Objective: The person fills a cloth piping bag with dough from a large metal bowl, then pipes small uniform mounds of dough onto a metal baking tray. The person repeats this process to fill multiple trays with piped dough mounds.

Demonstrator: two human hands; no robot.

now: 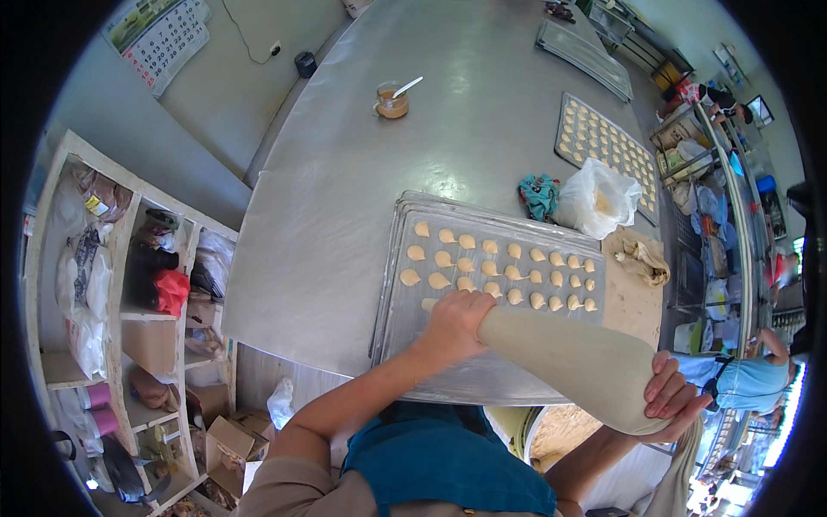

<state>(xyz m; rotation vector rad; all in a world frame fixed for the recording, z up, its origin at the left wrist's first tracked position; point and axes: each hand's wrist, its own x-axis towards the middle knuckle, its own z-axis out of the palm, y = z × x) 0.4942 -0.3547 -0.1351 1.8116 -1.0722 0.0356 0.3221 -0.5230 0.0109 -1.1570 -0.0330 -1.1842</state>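
A full cloth piping bag (568, 352) lies slantwise over the front of a metal baking tray (413, 329), its tip towards the left. Near that tip my left hand (457, 321) is wrapped around the bag. My right hand (672, 397) grips the gathered top end, and the loose cloth hangs down below it. Three rows of small piped batter mounds (490, 268) sit on the tray, several with drawn-out tails. The tray rests on a stack of similar ones. What lies under the left hand and bag is hidden.
Beyond the stack are a teal cloth (539, 196), a white plastic bag (597, 200), a crumpled cloth (643, 260) and a second filled tray (604, 145). A glass mug with a spoon (391, 102) stands farther back. People (743, 381) are at the right; shelves (119, 323) stand left.
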